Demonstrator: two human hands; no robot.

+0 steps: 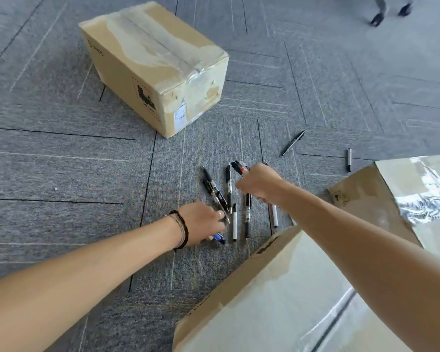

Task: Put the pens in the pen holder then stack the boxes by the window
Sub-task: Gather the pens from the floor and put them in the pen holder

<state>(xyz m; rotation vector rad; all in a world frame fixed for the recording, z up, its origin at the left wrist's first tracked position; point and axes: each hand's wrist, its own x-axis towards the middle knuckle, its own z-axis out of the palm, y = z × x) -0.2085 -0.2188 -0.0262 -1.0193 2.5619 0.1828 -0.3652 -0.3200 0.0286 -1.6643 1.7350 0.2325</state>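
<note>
Nearest box [277, 301] fills the bottom right, taped shut, contents not visible. Second box [404, 194] sits just behind it at the right edge, also taped. Third box [153, 64] stands apart on the carpet [61, 161] further out, sealed with torn tape, contents hidden too. No pen holder in view, and no window.

Right hand [258, 182] is fisted round a bundle of pens [240, 167], tips poking out past the knuckles. Left hand [201, 223] is down on the floor with its fingers curled at a blue-tipped pen [217, 237] and touching the loose cluster [228, 199]; looks like a pinch, not certain.

Still loose: the cluster between the hands, a white marker [274, 215] under the right wrist, a black pen [293, 143] further out, and another pen [349, 160] near the second box.

Risks, my read:
- Right fist is already full; adding more could let one slide out.
- The two outliers are easy to miss, being well apart from the cluster.
- Pens by the near box edge could get rolled under it when the boxes are moved.
</note>
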